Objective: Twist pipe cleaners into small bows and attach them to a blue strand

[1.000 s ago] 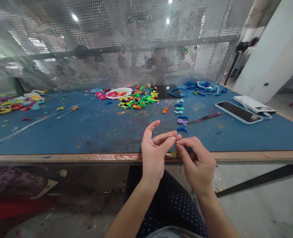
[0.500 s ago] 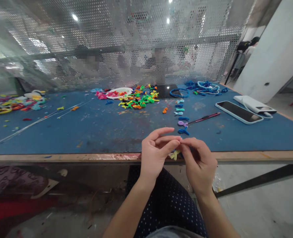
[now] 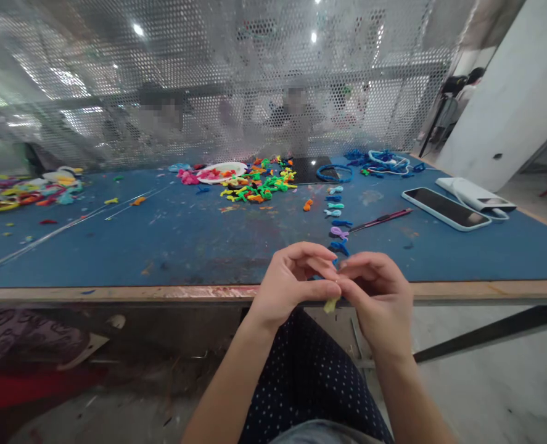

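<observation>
A small yellow piece of bent pipe cleaner [image 3: 331,304] hangs below my fingertips, just past the table's front edge. My left hand [image 3: 287,283] pinches at it between thumb and fingers. From the other side my right hand [image 3: 382,299] meets it, thumb and forefinger closed at the same spot; the piece's upper part is hidden by the fingers. Directly beyond the hands lie a dark blue twisted piece [image 3: 340,248] and a purple looped one [image 3: 339,232]. Several blue and light-blue pieces [image 3: 333,213] continue that column away from me.
A slim dark-red pen-like tool [image 3: 386,217] lies beside the column. Further right are a phone [image 3: 444,208] and a white cabled device [image 3: 479,196]. A colourful pile [image 3: 264,185], a white plate [image 3: 240,168] and blue coils [image 3: 388,161] sit toward the perforated metal screen [image 3: 236,80].
Both hands have come slightly lower and nearer to me, with the yellow piece dropping along with them. The left fingers are more curled, and less of the yellow piece shows.
</observation>
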Available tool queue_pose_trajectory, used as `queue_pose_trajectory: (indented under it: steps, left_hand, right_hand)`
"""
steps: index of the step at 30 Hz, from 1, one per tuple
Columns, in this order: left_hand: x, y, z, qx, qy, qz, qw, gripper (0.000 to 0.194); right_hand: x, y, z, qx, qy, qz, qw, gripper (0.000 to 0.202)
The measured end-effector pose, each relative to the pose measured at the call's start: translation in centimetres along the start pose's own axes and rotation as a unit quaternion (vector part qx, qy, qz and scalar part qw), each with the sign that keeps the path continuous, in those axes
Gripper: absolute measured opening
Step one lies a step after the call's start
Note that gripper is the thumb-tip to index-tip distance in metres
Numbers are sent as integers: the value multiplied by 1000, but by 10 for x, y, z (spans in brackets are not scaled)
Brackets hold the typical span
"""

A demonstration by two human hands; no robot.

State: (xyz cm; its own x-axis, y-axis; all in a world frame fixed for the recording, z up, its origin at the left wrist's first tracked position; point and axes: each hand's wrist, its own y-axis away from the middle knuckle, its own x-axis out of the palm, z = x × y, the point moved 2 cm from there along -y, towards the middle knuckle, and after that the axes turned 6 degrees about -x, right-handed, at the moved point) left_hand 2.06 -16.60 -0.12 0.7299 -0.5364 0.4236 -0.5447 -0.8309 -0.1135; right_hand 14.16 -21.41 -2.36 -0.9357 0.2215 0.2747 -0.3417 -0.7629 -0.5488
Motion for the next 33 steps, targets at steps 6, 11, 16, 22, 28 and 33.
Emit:
queue_pose_trajectory:
  steps: [6,11,16,22,28,33]
  left_hand:
    - [1,0,-3,26,58,20,998,32]
    - [-6,3,-18,164,51,-67,983,27]
    - [-13,19,-32,199,-87,67,974,26]
    - [-19,21,-38,145,-548,50,822,21]
    - [-12,21,-24,180,-231,80,953,17]
    - [-8,27,-30,167,-359,189,899,18]
  right_hand:
    - [-3,-2,-5,-22,-49,37,998,12]
    - [-6,-7,0,-92,76,60,991,15]
    - [-8,-12,7,-174,188,78,963,15]
    - [-8,-12,11,-219,244,65,943,17]
    - [-6,-10,7,-199,225,75,951,15]
    - [-11,-10,5,-210,221,53,951,16]
